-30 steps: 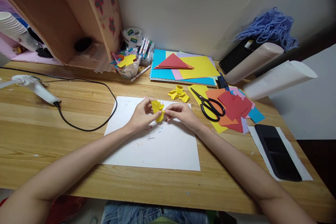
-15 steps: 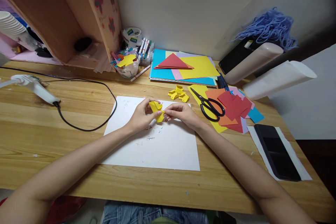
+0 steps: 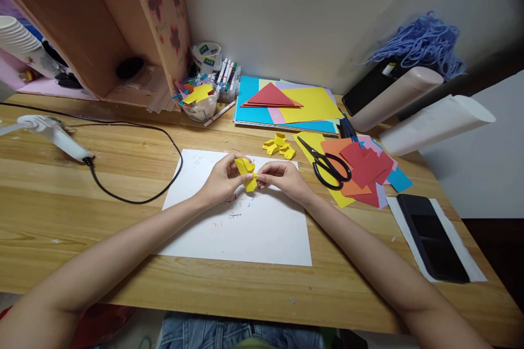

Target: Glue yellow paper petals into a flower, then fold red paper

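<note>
A folded piece of yellow paper [image 3: 249,175] is held up over a marked white sheet [image 3: 245,240]. My left hand [image 3: 223,179] grips its left side between thumb and fingers. At its right edge, my right hand [image 3: 282,179] is closed in a pinch on a small corner of the same paper. The exact folds under the fingertips are hidden. Just beyond the hands lie several small folded yellow paper pieces [image 3: 279,145]. Black-handled scissors [image 3: 327,167] rest to the right on loose coloured paper.
Red and orange paper scraps [image 3: 366,166] lie at the right, near a dark phone [image 3: 432,237]. Coloured sheets [image 3: 315,103] are stacked by the wall, beside a tub of scraps [image 3: 200,109]. At the left, a black cable [image 3: 158,199] loops from a white device [image 3: 57,136].
Almost nothing differs. Both hands keep hold of the folded yellow paper in the same spot, with only a very slight shift of the fingers and paper.
</note>
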Tool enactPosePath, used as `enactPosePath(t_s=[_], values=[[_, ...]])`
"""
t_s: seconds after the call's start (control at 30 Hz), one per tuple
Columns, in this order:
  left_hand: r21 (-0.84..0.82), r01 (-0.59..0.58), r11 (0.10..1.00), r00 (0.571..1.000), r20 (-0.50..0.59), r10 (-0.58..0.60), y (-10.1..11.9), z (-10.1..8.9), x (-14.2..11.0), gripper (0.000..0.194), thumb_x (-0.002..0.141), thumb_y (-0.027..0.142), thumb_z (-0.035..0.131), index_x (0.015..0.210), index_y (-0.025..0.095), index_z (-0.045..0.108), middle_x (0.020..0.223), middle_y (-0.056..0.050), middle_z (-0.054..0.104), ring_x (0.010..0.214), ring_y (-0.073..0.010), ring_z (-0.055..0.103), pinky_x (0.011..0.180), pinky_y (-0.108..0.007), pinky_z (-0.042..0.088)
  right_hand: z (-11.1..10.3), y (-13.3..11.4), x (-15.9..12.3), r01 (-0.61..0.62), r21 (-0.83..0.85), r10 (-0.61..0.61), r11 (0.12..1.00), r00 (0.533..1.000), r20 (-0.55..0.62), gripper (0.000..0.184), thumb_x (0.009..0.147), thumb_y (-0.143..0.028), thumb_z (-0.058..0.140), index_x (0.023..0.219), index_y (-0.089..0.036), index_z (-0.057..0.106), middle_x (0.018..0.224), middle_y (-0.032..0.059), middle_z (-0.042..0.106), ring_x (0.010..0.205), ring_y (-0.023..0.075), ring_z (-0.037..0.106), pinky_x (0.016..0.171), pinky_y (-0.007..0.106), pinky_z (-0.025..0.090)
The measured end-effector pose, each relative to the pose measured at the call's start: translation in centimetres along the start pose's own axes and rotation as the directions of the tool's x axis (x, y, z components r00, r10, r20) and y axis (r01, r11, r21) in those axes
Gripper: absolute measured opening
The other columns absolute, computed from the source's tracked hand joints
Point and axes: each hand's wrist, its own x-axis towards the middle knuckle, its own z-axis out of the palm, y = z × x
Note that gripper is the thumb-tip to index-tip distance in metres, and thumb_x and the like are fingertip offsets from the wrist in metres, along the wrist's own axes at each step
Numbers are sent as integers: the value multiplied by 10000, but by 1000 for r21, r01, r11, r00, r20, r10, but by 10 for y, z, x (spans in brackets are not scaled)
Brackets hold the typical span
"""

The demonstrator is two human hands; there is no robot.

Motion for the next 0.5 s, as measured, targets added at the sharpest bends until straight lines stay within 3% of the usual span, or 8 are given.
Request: enactPosePath(t_s=[0.5], values=[[-14,-9,1000,999,-41,9,0,0,1,263,672,261,683,840,171,502,866,-18,560,812,-130,568,717,-255,479,7,5,-2,66,0,-66,998,995,-75,230,707,-375,651,763,-152,637,672,15,626,604,115,601,583,253,510]])
